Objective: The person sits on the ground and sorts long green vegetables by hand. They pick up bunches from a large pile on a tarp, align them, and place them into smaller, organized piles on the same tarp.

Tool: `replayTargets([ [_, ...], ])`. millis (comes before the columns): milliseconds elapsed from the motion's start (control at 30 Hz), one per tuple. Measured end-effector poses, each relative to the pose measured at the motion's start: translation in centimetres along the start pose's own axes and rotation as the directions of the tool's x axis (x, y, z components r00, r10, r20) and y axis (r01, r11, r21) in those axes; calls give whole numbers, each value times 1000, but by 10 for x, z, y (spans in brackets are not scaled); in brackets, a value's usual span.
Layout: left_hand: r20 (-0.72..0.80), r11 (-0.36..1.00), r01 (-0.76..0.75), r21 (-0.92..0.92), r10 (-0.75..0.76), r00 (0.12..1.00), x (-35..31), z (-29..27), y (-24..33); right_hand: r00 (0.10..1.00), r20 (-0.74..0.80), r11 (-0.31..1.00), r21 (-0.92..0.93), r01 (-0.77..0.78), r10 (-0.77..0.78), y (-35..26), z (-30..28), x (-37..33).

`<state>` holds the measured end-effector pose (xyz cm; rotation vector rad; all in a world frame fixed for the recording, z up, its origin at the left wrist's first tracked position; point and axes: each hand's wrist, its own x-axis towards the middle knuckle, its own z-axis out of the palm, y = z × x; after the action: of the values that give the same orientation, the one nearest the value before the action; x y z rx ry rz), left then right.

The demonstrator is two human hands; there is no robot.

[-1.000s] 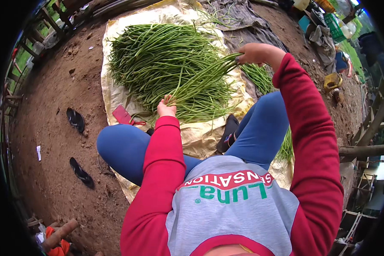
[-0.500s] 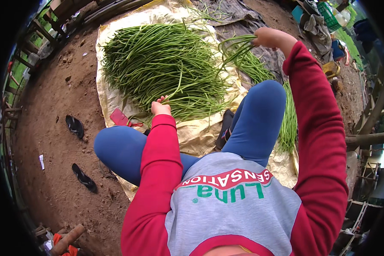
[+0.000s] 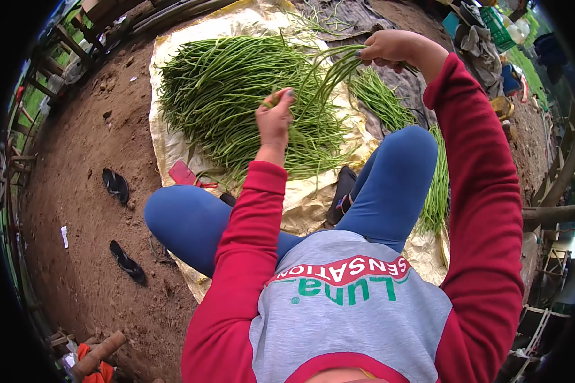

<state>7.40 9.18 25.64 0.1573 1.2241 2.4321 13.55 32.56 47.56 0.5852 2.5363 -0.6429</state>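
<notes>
A big pile of long green beans (image 3: 223, 96) lies in front of me on a pale yellow sheet (image 3: 163, 121). My right hand (image 3: 402, 50), raised over the pile's right side, is closed round a bunch of long beans (image 3: 336, 71) whose ends hang down to the left. Over the middle of the pile is my left hand (image 3: 275, 124), its fingers pinched on a long bean (image 3: 268, 104); much of that bean is hidden. A smaller heap of long beans (image 3: 382, 101) lies beyond my right knee, and another heap (image 3: 436, 198) lies beside my right leg.
A red phone-like case (image 3: 183, 173) rests at the sheet's near left. Two black flip-flops (image 3: 115, 185) lie on the brown dirt floor (image 3: 70, 191). A dark cloth (image 3: 406, 96) spreads at the right. A green crate (image 3: 496, 29) and household clutter stand far right.
My left hand has moved up and right from the pile's near edge to over its middle. My right hand has shifted slightly left, still gripping the bunch.
</notes>
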Motion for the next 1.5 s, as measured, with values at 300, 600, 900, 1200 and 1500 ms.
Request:
replayTargets([
  [300, 55, 995, -12, 97, 7, 998, -7, 23, -2, 1000, 10, 982, -188, 4, -2, -23, 3, 4],
  [600, -194, 988, 130, -79, -143, 970, 40, -60, 4, 960, -252, 976, -146, -162, 122, 56, -19, -78],
  [900, -151, 974, 175, -143, -197, 969, 52, -81, -13, 780, -505, 895, -29, -445, 371, 127, 185, -210],
  [1200, -149, 965, 262, 20, -257, 955, 50, -74, -12, 495, 54, 435, 401, -806, 867, 194, 533, -338],
  [1500, 64, 925, 251, 284, -279, 958, 48, -18, 118, 684, -598, 908, 273, -317, 418, 242, 246, -192],
])
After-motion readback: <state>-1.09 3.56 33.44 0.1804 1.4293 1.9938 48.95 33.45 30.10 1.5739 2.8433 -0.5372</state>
